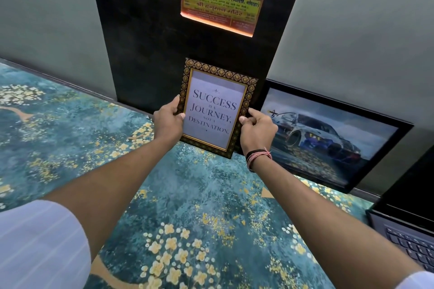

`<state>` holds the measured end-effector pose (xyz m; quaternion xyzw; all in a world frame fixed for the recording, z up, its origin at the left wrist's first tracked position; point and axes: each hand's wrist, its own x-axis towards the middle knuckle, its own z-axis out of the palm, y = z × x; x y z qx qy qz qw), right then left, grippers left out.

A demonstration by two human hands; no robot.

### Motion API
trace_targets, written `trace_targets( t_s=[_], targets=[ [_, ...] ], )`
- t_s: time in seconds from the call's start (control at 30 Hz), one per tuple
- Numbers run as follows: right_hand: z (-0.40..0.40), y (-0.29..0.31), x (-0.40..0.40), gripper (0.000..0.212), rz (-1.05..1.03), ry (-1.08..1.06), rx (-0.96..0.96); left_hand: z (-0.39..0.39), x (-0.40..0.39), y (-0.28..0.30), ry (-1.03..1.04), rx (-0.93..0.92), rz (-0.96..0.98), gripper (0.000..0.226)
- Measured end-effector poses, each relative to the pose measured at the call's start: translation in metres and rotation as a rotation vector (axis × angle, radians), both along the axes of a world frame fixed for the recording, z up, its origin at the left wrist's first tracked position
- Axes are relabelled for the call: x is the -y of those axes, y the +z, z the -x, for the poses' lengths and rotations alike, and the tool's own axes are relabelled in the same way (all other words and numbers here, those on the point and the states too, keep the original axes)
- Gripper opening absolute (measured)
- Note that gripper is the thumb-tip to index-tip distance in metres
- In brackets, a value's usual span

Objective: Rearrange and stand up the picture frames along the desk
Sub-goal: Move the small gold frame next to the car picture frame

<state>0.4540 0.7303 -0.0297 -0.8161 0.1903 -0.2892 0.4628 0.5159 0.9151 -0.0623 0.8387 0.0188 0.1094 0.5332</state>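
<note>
Far left, teal floral desk (70,138), bare there. At centre, left hand (168,119) clamped on the left edge of the ornate quote frame (217,110), thumb on the front. Frame upright, before the dark wall panel (145,54), bottom edge apparently touching the desk. Right hand (257,129) pinching the frame's right edge. Just beside, car picture frame (328,136) leaning on the wall. Far right, laptop (408,237).

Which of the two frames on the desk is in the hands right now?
The gold-patterned frame with the "Success is a journey" print, gripped by the left hand and right hand. The black-framed car picture leans untouched against the wall, to its right.
</note>
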Motion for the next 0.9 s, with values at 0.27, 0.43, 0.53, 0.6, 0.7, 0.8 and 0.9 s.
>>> trace_targets(
  t_s=[0.27,0.43,0.53,0.6,0.7,0.8,0.9],
  targets=[
    [0.005,-0.003,0.0,0.027,0.085,0.003,-0.021,0.006,-0.006,-0.002,-0.081,-0.101,0.098,0.066],
    [0.034,-0.014,0.004,0.028,0.01,-0.008,-0.066,0.041,0.002,-0.004,-0.009,-0.136,0.176,0.067],
    [0.068,-0.017,0.008,0.018,-0.048,0.012,-0.065,0.081,0.014,-0.001,0.007,-0.181,0.242,0.056],
    [0.092,-0.019,0.017,0.02,-0.127,0.019,-0.062,0.109,0.026,0.002,-0.007,-0.224,0.324,0.056],
    [0.132,-0.019,0.037,0.034,-0.238,0.035,-0.058,0.149,0.052,0.007,-0.07,-0.295,0.44,0.054],
    [0.178,-0.005,0.055,0.036,-0.426,0.079,-0.028,0.193,0.089,0.022,-0.128,-0.334,0.567,0.037],
    [0.223,0.003,0.094,0.029,-0.584,0.108,-0.01,0.234,0.137,0.034,-0.215,-0.386,0.628,0.025]
  ],
)
